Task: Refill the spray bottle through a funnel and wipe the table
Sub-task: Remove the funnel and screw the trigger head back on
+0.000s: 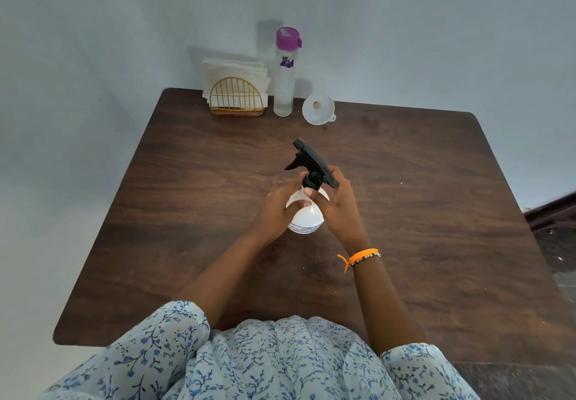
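Observation:
A white spray bottle (pixel 305 217) with a black trigger head (pixel 308 161) stands on the middle of the brown wooden table (pixel 193 181). My left hand (pixel 276 209) wraps around the bottle's white body from the left. My right hand (pixel 335 200) grips the black collar and the back of the trigger head from the right. A white funnel (pixel 318 109) lies on the table at the back. To its left stands a tall clear water bottle (pixel 284 88) with a purple cap, closed.
A gold wire holder (pixel 236 98) with white paper napkins (pixel 232 71) stands at the back left, against the pale wall. The table's right edge borders a dark floor and a dark piece of furniture (pixel 551 209).

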`<action>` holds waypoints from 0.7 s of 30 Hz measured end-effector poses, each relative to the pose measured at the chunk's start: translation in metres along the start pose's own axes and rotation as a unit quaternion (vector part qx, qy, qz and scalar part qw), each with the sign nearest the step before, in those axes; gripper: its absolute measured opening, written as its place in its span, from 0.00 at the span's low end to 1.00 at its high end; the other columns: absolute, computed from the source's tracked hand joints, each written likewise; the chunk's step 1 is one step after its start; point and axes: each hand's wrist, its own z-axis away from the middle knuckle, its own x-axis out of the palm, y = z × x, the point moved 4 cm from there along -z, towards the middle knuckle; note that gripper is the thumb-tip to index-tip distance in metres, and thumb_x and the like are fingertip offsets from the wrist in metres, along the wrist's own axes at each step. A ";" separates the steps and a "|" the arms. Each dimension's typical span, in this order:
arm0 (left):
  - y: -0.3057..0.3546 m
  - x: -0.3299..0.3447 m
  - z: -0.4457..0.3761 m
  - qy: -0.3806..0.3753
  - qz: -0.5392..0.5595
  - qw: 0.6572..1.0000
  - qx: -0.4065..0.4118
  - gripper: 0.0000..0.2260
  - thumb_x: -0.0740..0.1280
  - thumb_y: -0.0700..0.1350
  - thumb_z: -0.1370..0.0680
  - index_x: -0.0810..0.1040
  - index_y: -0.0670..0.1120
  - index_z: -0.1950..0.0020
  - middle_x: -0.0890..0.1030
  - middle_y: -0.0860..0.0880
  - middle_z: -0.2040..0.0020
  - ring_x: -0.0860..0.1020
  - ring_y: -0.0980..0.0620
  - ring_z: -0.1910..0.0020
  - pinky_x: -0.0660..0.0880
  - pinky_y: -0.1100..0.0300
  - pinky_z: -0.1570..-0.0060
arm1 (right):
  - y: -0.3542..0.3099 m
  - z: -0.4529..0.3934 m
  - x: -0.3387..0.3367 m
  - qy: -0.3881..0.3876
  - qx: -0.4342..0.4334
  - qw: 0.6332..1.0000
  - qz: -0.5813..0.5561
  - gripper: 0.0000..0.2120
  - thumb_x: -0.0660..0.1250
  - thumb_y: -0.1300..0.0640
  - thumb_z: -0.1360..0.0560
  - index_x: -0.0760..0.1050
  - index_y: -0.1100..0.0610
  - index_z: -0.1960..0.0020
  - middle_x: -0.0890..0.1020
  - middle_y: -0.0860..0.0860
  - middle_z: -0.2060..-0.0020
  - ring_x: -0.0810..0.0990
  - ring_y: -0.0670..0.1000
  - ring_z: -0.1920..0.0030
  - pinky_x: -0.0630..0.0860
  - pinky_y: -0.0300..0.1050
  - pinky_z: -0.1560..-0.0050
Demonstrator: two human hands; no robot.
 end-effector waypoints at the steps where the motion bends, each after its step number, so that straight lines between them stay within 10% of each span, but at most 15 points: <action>1: 0.000 0.000 0.000 -0.001 0.001 1.000 -0.003 0.17 0.64 0.39 0.23 0.73 0.46 0.34 0.79 0.47 0.40 0.74 0.55 0.45 0.68 0.62 0.49 | 0.002 -0.001 0.000 0.004 0.003 1.000 0.020 0.16 0.70 0.50 0.32 0.73 0.48 0.44 0.79 0.55 0.46 0.73 0.57 0.40 0.72 0.54 0.39; 5: -0.002 0.000 -0.001 -0.010 0.004 1.000 -0.004 0.16 0.65 0.40 0.23 0.73 0.45 0.35 0.79 0.46 0.40 0.75 0.52 0.44 0.69 0.61 0.49 | -0.001 0.001 -0.005 0.028 0.023 0.996 0.086 0.16 0.72 0.57 0.29 0.74 0.54 0.43 0.72 0.56 0.47 0.67 0.49 0.43 0.67 0.36 0.43; 13: 0.002 0.001 0.001 -0.002 -0.005 1.000 0.006 0.17 0.62 0.36 0.23 0.72 0.44 0.34 0.78 0.48 0.40 0.72 0.59 0.45 0.65 0.76 0.51 | -0.019 0.013 0.001 0.159 0.010 0.959 0.236 0.16 0.72 0.51 0.31 0.76 0.53 0.45 0.69 0.47 0.55 0.68 0.49 0.46 0.65 0.57 0.35; 21: -0.006 0.003 -0.001 -0.017 -0.003 1.000 -0.008 0.17 0.64 0.41 0.23 0.71 0.44 0.33 0.77 0.48 0.37 0.73 0.54 0.39 0.67 0.62 0.43 | -0.027 0.004 -0.009 0.102 -0.001 0.969 0.226 0.15 0.72 0.52 0.30 0.75 0.54 0.46 0.74 0.51 0.43 0.64 0.51 0.34 0.53 0.65 0.30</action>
